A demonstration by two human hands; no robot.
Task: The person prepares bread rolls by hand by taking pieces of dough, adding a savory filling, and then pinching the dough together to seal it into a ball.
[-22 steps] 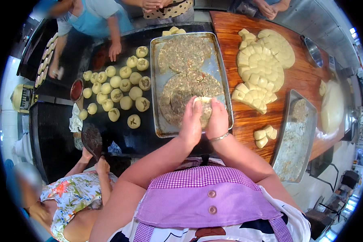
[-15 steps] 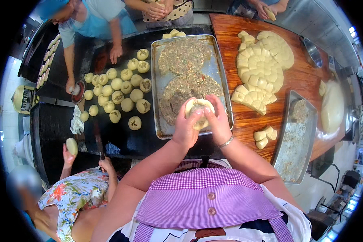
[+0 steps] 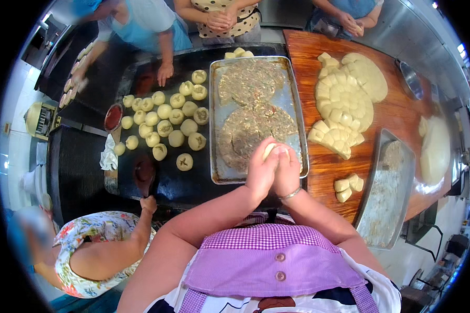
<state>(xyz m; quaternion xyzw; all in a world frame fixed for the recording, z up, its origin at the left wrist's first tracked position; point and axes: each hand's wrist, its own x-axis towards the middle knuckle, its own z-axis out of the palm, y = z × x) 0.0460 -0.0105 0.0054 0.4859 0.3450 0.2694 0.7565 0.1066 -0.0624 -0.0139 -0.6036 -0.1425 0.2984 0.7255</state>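
My left hand and my right hand are pressed together around a piece of dough. Only a pale bit of it shows between the fingers, so its filling is hidden. Beneath and beyond my hands lies a metal tray holding two flattened mounds of minced filling. Left of the tray, several round filled buns rest on the black surface, many with a pinched, darker top. Cut dough pieces spread over the wooden board at the right.
A second metal tray lies at the right, beside a few dough pieces and a large dough lump. Co-workers stand across and at the left; one at lower left grips a dark paddle. A red dish and white cloth sit left.
My hands have closed over the dough, covering its opening and filling. The upper-left co-worker's hand has moved from the red dish to the flat pieces at far left. The whole view has shifted slightly.
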